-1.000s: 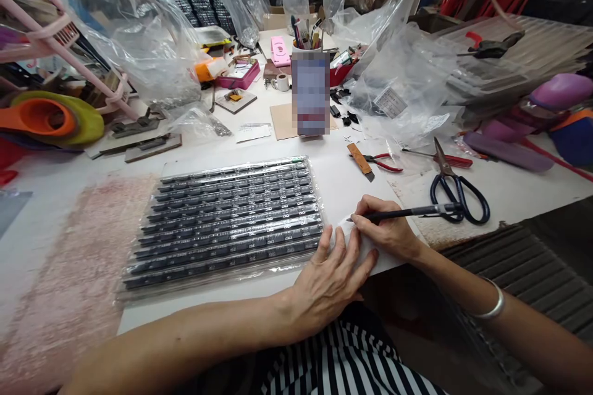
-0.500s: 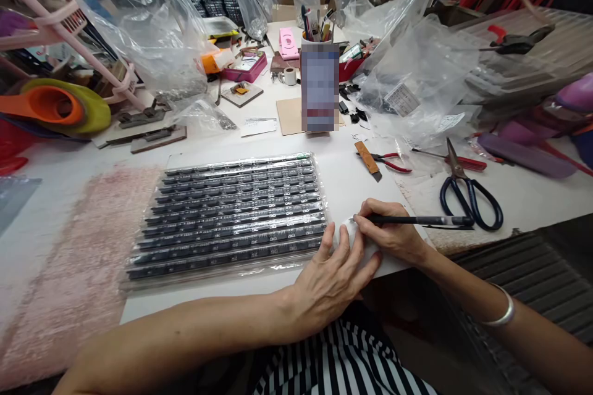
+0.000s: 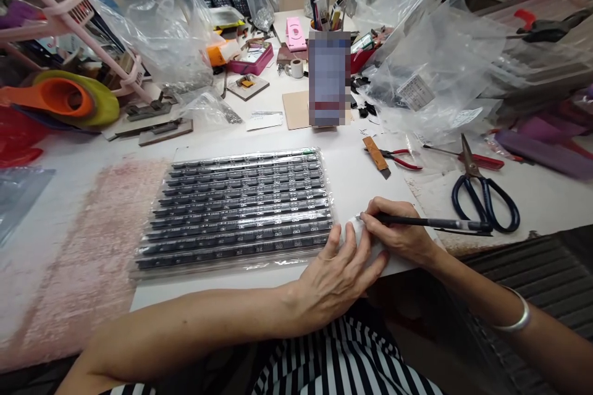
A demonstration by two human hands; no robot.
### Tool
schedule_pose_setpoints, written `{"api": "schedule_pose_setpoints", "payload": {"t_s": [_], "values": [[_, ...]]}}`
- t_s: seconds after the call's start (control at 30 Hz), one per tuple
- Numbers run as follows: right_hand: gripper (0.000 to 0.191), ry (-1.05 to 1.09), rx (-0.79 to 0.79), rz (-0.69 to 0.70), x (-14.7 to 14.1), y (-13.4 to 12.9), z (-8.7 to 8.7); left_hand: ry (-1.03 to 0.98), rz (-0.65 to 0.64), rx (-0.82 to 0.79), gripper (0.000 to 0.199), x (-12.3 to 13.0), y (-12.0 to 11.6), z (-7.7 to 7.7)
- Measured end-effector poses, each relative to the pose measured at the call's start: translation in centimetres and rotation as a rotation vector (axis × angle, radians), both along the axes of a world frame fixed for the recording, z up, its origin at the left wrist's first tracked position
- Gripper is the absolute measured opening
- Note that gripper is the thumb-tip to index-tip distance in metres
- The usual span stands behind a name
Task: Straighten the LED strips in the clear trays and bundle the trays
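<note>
While the left hand [image 3: 340, 278] rests on paper [image 3: 354, 221], fingers spread, the right hand [image 3: 402, 231] pinches a black pen [image 3: 430, 222].
Shaft crosswise, tip beside left fingertips.

I see clear, glossy plastic film [image 3: 245, 218], a smooth black plastic pen [image 3: 417, 221], a polished metal bangle [image 3: 525, 315] and duller metal scissors [image 3: 471, 168]; from over here, the half-hidden slip [image 3: 356, 223] looks like matt paper.
</note>
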State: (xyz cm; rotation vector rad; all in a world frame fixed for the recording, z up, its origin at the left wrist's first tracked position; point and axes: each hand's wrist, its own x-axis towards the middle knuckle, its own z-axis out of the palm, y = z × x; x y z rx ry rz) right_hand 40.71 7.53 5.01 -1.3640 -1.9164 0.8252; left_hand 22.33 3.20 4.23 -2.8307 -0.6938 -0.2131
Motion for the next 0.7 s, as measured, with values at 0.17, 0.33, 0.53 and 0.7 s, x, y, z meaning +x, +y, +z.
{"api": "schedule_pose_setpoints", "payload": {"t_s": [0.17,0.33,0.53,0.7], "values": [[0.024,-0.006,0.021,-0.014,-0.07,0.00,-0.07,-0.001,-0.006,0.007,0.053,-0.05,-0.01,0.01],[0.024,-0.016,0.024,0.013,-0.03,-0.08,-0.20,-0.001,-0.006,0.005,0.053,-0.12,0.04,0.05],[0.023,-0.013,0.027,0.012,-0.03,-0.16,-0.14,-0.003,-0.015,-0.002,0.054,-0.12,0.09,0.14],[0.023,-0.035,0.057,-0.017,-0.03,-0.23,-0.19,-0.005,-0.005,-0.001,0.054,-0.06,0.05,0.05]]}}
